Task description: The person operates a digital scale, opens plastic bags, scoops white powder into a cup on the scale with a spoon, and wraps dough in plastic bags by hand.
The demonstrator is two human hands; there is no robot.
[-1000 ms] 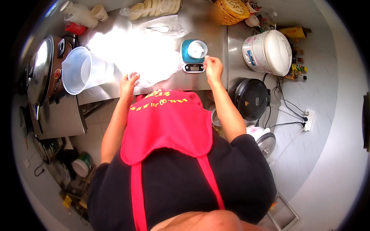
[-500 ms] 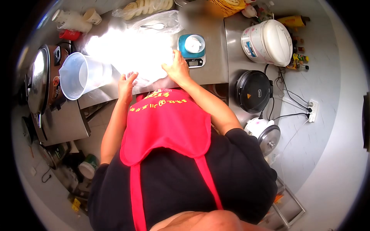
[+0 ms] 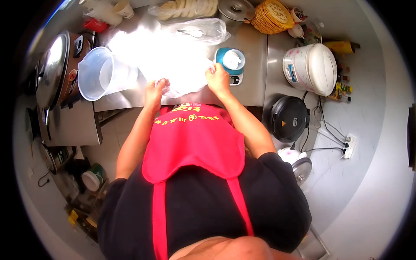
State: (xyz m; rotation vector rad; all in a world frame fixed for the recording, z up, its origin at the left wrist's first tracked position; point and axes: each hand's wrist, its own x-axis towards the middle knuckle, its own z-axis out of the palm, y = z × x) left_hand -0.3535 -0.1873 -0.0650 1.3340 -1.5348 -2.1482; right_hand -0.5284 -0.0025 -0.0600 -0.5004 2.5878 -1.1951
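Note:
Between my hands lies a thin white, see-through plastic bag (image 3: 186, 88), its upper part lost in glare on the steel counter. My left hand (image 3: 156, 92) pinches the bag's left edge. The opposite edge is gripped by my right hand (image 3: 218, 81), with a bit of plastic showing at the fingertips. Just beyond my right hand stands a blue-and-white kitchen scale (image 3: 223, 55) bearing a small white bowl (image 3: 234, 59) with white contents. To the left of my left hand is a large clear plastic measuring jug (image 3: 97, 73).
A bag with a spoon (image 3: 219, 32) and packed flat rounds (image 3: 190, 9) lie at the back. A brown electric cooker (image 3: 65, 69) stands left. On the right are a white rice cooker (image 3: 310, 69), a black round appliance (image 3: 289, 119) and cables (image 3: 325, 149). The counter's front edge runs before me.
My right hand's fingers have closed in on the bag's right edge, where they were more spread before. My left hand keeps its pinch. The whole view has shifted, so things appear further right.

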